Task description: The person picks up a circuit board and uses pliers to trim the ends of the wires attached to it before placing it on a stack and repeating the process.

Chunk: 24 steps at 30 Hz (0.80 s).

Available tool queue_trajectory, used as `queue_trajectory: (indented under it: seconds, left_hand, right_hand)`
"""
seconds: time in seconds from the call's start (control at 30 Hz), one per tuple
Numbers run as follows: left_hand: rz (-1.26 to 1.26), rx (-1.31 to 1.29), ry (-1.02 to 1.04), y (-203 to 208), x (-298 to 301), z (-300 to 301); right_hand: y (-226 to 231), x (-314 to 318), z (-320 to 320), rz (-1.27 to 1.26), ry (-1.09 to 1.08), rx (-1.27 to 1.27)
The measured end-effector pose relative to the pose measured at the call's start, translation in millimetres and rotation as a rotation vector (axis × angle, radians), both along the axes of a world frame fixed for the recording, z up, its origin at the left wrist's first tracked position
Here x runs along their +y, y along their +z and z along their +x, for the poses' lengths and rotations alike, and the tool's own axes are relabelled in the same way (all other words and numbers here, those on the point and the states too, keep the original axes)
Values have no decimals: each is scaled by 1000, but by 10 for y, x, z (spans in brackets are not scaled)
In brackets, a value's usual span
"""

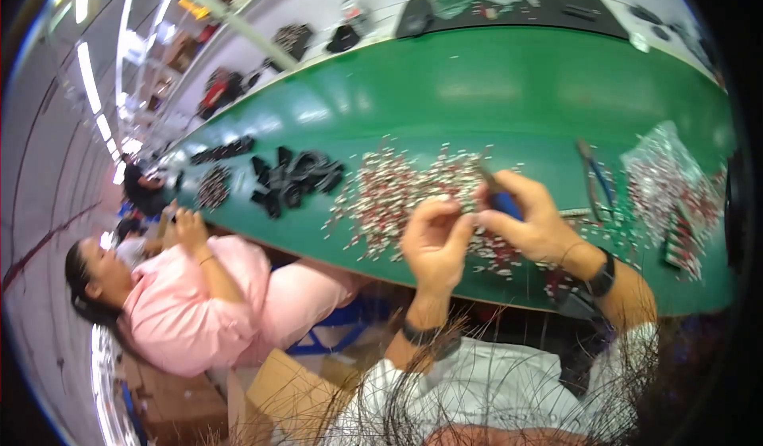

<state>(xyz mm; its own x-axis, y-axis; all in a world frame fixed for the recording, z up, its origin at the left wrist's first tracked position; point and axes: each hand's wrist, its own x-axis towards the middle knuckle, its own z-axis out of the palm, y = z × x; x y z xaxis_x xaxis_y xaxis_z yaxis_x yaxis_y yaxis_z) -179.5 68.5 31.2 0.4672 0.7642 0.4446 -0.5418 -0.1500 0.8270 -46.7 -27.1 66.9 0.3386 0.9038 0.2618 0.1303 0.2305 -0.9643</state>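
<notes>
– In the head view, what has the right hand (534, 216)?
– Its grip is closed on a blue tool (506, 205), above small pale-and-red pieces (389, 196) heaped toward the glossy green desk's (381, 88) near edge.
– The left hand (435, 247)?
– Fingers curled; I can't tell whether its grip pinches anything.

The green table (509, 77) bears a wide heap of small pale and red parts (389, 196); left of it, black pieces (316, 169) and a small brownish pile (213, 189); right, pliers (587, 158) and a filled clear bag (661, 180).
</notes>
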Motion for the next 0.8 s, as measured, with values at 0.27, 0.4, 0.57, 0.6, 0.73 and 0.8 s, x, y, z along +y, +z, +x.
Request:
queue_trajectory:
  seconds: [0.27,0.4,0.57,0.6,0.73,0.8]
  left_hand:
    - [69,123,36,-96,-2,1]
    - [235,168,52,-44,20,-18]
    - [210,188,-48,-58,29,-74]
    - [230,189,-63,-86,20,-43]
    - [88,100,-138,-157,13,-34]
    - [122,48,-125,-184,64,-57]
  right_hand:
    - [-80,28,53,45,20,-43]
    - [-79,20,64,-1,49,6]
    - [-46,62,45,42,23,-44]
    - [-72,32,60,23,7,-32]
    - [-86,28,21,50,64,84]
    - [-107,52,27,63,40,40]
